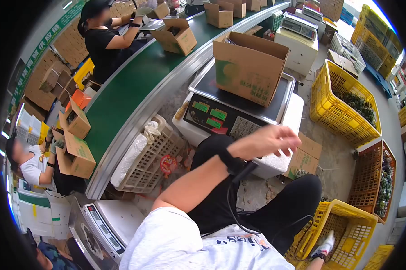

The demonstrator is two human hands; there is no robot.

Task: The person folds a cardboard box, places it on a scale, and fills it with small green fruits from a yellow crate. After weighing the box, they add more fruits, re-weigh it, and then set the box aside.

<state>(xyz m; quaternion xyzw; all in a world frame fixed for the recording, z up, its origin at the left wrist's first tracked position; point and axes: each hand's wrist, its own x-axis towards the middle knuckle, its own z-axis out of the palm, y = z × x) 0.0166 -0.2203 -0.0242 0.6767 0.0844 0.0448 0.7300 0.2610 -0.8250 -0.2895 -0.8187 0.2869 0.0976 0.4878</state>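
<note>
My bare left hand (272, 141) reaches across in front of the scale (232, 119), over the white box under it. Its fingers are loosely curled and a little apart, with nothing in them. On the scale's metal plate stands a cardboard carton (250, 69) with green print and raised flaps; the scale's green digits are lit. Low at the right, my right hand (323, 250), with a black band at the wrist, reaches into a yellow crate (353, 216). White shows over this hand, and I cannot tell what its fingers hold.
A green conveyor belt (135, 81) carrying cartons (178, 38) runs along the left. Co-workers (106, 40) handle cartons beyond it. A white crate (144, 155) stands below the belt. Yellow (342, 101) and orange crates (369, 182) with dark green contents line the right. Another scale (104, 229) sits lower left.
</note>
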